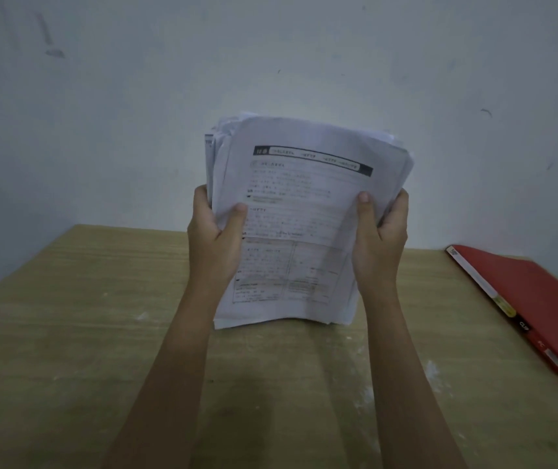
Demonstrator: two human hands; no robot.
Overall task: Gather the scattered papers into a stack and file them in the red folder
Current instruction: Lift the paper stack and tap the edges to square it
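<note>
A pale wooden table [67, 333] stands against a scuffed, bluish-white wall [135, 96] — dim light.

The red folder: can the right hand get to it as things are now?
Probably not yet: the right hand grips the paper stack with the left hand. Nothing lies between it and the red folder, so the way is free.

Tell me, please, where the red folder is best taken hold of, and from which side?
Probably by its labelled spine, reached from the table's middle with the right hand. The red folder lies flat and closed, that thick edge facing inward; its other side runs out of frame. It and the left hand grip the paper stack.
</note>
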